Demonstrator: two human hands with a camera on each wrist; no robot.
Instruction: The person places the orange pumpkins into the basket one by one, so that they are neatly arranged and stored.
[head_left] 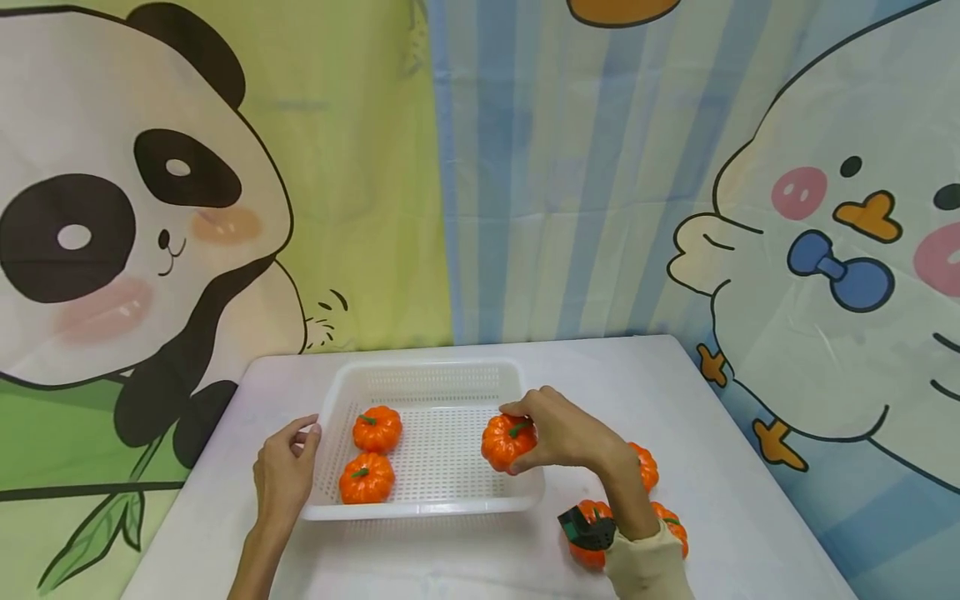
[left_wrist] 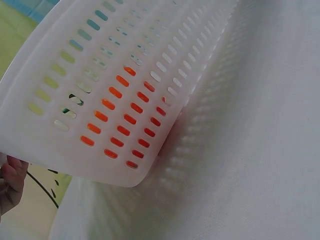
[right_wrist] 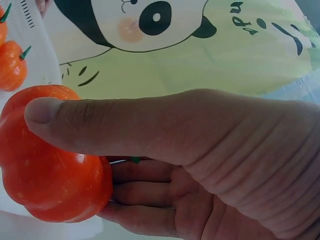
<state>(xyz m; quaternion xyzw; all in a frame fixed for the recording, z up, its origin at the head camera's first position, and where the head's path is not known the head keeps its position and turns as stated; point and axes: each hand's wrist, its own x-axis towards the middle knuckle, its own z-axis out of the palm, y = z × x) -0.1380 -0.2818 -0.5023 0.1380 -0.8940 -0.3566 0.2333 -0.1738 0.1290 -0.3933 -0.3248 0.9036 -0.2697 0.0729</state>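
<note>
My right hand (head_left: pixel 562 429) grips a small orange toy pumpkin (head_left: pixel 507 442) with a green stem, thumb on one side and fingers on the other. In the head view this pumpkin overlaps the right end of a white perforated plastic basket (head_left: pixel 442 506). The right wrist view shows my thumb lying across the pumpkin (right_wrist: pixel 55 165). Two more pumpkins, a rear one (head_left: pixel 377 429) and a front one (head_left: pixel 367 478), sit inside the basket at its left. My left hand (head_left: pixel 285 475) holds the basket's left rim, bent fingers (left_wrist: pixel 12 180) at its edge in the left wrist view.
Beside the basket on the right, partly hidden by my right forearm, lie several pumpkins (head_left: pixel 647 468) on the white-covered table (head_left: pixel 405 558). A black wrist camera (head_left: pixel 587 529) overlaps one of them. Cartoon-printed curtains (head_left: pixel 525 167) hang behind the table.
</note>
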